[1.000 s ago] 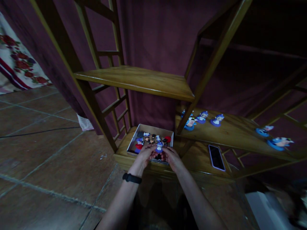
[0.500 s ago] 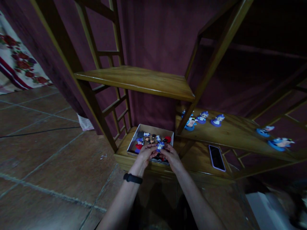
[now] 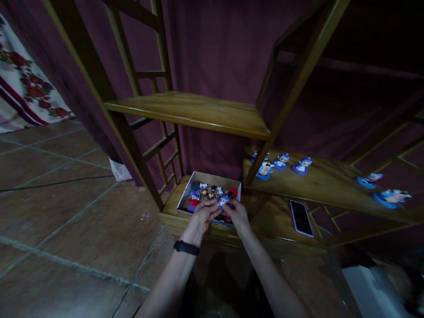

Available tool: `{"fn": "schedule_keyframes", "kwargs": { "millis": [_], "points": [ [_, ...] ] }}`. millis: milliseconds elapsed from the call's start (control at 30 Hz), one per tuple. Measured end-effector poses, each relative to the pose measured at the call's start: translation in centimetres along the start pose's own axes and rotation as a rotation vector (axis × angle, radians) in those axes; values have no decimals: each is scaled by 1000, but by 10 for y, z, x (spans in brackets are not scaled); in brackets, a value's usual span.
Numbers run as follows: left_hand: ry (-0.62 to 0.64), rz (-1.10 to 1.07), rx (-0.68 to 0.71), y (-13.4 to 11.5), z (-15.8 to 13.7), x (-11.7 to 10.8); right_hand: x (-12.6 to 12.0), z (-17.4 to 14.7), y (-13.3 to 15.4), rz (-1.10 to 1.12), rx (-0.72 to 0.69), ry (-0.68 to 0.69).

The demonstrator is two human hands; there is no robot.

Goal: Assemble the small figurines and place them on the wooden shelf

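Observation:
Between the fingers of both hands is a small blue-and-white figurine [image 3: 223,202], held above the front part of a shallow open box [image 3: 182,199]. My left hand [image 3: 205,213] grips it from the left, with a dark band on that wrist. From the right side, my right hand [image 3: 239,215] pinches it too. Inside the box lie several more figurines in blue, black and red, among them a red one [image 3: 233,192] at the right. My hands cover part of the box's front.
The box sits on the low wooden shelf [image 3: 172,206]. A higher shelf [image 3: 188,110] juts out above it. To the right, several figurines, including a purple-based one [image 3: 301,165], stand on another shelf. A phone [image 3: 301,218] lies below them. A white box [image 3: 371,289] is on the floor.
Both hands still hold the figurine over the box, its position nearly the same. The whole view has shifted slightly.

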State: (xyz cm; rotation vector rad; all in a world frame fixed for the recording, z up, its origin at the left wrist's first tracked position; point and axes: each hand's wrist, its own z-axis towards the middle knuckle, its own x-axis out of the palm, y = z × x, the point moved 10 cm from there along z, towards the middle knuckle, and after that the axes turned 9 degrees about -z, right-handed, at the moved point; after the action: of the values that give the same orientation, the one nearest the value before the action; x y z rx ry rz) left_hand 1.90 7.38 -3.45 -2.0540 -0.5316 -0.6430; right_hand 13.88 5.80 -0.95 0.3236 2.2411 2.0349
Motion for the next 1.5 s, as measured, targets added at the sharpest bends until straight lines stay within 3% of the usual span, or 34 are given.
{"fn": "schedule_keyframes", "kwargs": {
  "millis": [200, 500, 800, 1167, 1500],
  "points": [
    [-35, 1, 35, 0, -4, -1, -1, -2, -4, -2, -6, -43],
    [-45, 39, -33, -2, -5, -3, 4, -9, 3, 58, 20, 38],
    [-46, 8, -3, 4, -7, -7, 0, -10, 2, 27, 20, -41],
    [-115, -80, -62, 6, -8, -15, 9, -16, -7, 165, 73, -55],
    [-105, -105, -66, 1, -20, -12, 13, -25, 3, 237, 64, 1]
  ]
}}
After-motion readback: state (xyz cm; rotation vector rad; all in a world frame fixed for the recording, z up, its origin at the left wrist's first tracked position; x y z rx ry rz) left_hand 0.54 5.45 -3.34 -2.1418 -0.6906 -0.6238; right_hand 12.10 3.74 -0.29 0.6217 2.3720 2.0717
